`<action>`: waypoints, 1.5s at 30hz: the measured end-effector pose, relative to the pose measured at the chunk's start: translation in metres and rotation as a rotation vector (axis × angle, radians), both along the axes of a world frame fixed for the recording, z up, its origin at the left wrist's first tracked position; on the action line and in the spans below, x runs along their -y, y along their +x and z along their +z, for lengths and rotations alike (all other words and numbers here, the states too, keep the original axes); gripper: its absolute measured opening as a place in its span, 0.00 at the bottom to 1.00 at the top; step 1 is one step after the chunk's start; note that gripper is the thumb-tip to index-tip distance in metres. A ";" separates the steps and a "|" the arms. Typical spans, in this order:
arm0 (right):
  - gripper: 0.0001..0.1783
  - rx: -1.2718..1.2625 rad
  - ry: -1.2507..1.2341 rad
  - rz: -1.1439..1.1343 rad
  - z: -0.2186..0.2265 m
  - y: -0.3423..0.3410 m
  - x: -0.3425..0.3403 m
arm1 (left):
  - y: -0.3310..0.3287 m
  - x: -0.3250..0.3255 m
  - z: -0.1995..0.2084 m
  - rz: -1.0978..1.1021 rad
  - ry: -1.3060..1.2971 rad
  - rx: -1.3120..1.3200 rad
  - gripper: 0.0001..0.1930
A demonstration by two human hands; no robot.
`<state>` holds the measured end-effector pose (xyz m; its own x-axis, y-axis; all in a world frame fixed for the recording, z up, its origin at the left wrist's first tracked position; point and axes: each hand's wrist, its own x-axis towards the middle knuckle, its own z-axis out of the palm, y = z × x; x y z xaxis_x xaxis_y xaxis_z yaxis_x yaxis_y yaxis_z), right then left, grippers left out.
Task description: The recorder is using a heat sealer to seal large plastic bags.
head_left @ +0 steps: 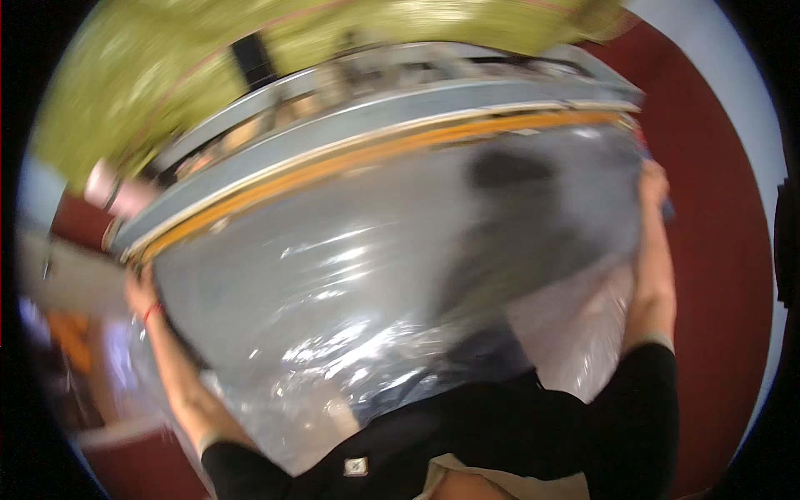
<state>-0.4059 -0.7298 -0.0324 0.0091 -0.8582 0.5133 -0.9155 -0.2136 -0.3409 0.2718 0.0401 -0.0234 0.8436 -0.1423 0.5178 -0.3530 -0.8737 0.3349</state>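
A wide sheet of clear plastic film spreads in front of me over a grey surface, shining with bright reflections and creases. Its near part hangs down against my body. My left hand, with a red band at the wrist, is closed on the film's far left corner, close to the end of an orange strip. At the far right corner, my right hand grips the film's edge, its fingers partly hidden and blurred. The strip runs along a long grey metal frame just beyond the film.
Yellow-green plastic wrapping is heaped behind the frame. A pink roll sits by the frame's left end. Dark red floor lies at the right, bordered by a pale wall. Orange and whitish things at the lower left are blurred.
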 end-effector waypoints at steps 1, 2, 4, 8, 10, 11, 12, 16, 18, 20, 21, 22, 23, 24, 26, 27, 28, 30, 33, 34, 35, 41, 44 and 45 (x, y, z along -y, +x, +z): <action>0.19 -0.025 -0.068 0.003 -0.013 -0.011 0.019 | -0.006 0.015 0.007 0.134 -0.064 0.000 0.22; 0.20 0.149 -0.043 0.088 -0.021 -0.014 0.019 | -0.020 0.029 0.009 0.282 -0.298 0.068 0.22; 0.21 0.421 0.118 0.237 -0.010 0.019 -0.002 | -0.022 0.015 0.021 0.209 -0.266 0.171 0.22; 0.16 0.707 0.310 0.384 0.001 -0.006 0.013 | -0.115 0.147 0.030 -0.554 -0.657 -0.463 0.14; 0.14 0.739 0.551 0.475 0.001 -0.026 0.020 | -0.256 0.251 0.070 -0.819 -0.525 -0.654 0.10; 0.14 0.743 0.553 0.455 0.002 -0.032 0.020 | -0.313 0.285 0.086 -0.995 -0.452 -0.782 0.10; 0.14 0.730 0.564 0.509 0.007 -0.037 0.017 | -0.358 0.311 0.091 -1.111 -0.422 -1.019 0.09; 0.13 0.819 0.568 0.597 -0.003 -0.031 0.029 | -0.501 0.389 0.068 -1.777 -0.242 -1.702 0.16; 0.13 0.875 0.560 0.647 -0.004 -0.018 0.022 | -0.554 0.422 0.041 -1.800 -0.009 -1.731 0.23; 0.12 0.828 0.496 0.550 -0.001 -0.014 0.020 | -0.594 0.455 -0.003 -1.728 0.080 -1.480 0.29; 0.12 0.828 0.498 0.550 0.000 -0.012 0.016 | -0.606 0.472 -0.019 -1.706 0.150 -1.186 0.31; 0.12 0.842 0.491 0.515 0.002 -0.009 0.010 | -0.612 0.486 -0.025 -1.702 0.152 -1.186 0.31; 0.12 0.855 0.479 0.478 0.004 -0.010 0.009 | -0.617 0.499 -0.029 -1.612 0.180 -1.075 0.33; 0.12 0.858 0.475 0.474 0.002 -0.015 0.012 | -0.622 0.507 -0.036 -1.524 0.208 -0.966 0.35; 0.13 0.790 0.410 0.477 -0.002 -0.019 0.017 | -0.622 0.518 -0.071 -1.493 0.164 -1.006 0.32; 0.13 0.793 0.411 0.475 -0.004 -0.021 0.019 | -0.621 0.521 -0.076 -1.459 0.120 -1.049 0.28; 0.13 0.807 0.412 0.482 -0.005 -0.022 0.020 | -0.617 0.521 -0.081 -1.456 0.122 -1.048 0.28; 0.13 0.824 0.416 0.487 -0.007 -0.023 0.022 | -0.607 0.512 -0.073 -1.626 0.337 -1.726 0.19; 0.14 0.848 0.400 0.492 -0.006 -0.022 0.019 | -0.597 0.473 -0.041 -2.042 0.240 -1.415 0.08; 0.14 0.856 0.409 0.490 -0.005 -0.020 0.018 | -0.588 0.459 -0.020 -2.175 0.122 -1.280 0.07; 0.14 0.863 0.417 0.493 -0.003 -0.018 0.016 | -0.575 0.445 0.005 -2.294 0.000 -1.129 0.06; 0.16 0.547 0.201 0.388 -0.004 -0.001 0.003 | -0.477 0.330 0.087 -2.471 -0.319 -1.311 0.16; 0.18 0.452 0.037 0.383 0.001 -0.024 0.009 | -0.459 0.145 0.052 -2.140 -0.605 -1.344 0.16; 0.18 0.449 0.059 0.341 0.002 -0.022 0.005 | -0.441 0.143 0.050 -2.016 -0.711 -1.341 0.16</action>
